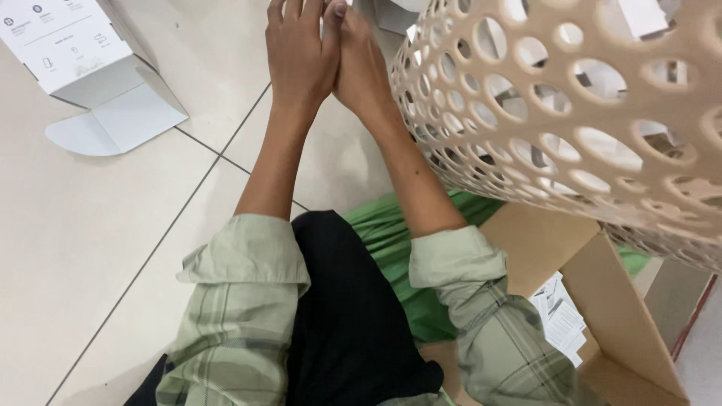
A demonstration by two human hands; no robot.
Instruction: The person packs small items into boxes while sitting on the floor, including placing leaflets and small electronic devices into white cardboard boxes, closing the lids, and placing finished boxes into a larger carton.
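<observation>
Beige perforated basket (571,113) — round holes — beside hands (331,60).

Single head-worn view, steeply downward, close over the forearms, lap and tiled floor (90,225).

Packing area (likely warehouse): tiled floor (90,248), cardboard box (602,301), white cartons (68,45).

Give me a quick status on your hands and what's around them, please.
Left hand and right hand pressed together at top of frame, contents hidden. Perforated beige basket close beside right hand. Open white box on tiled floor, left.
</observation>
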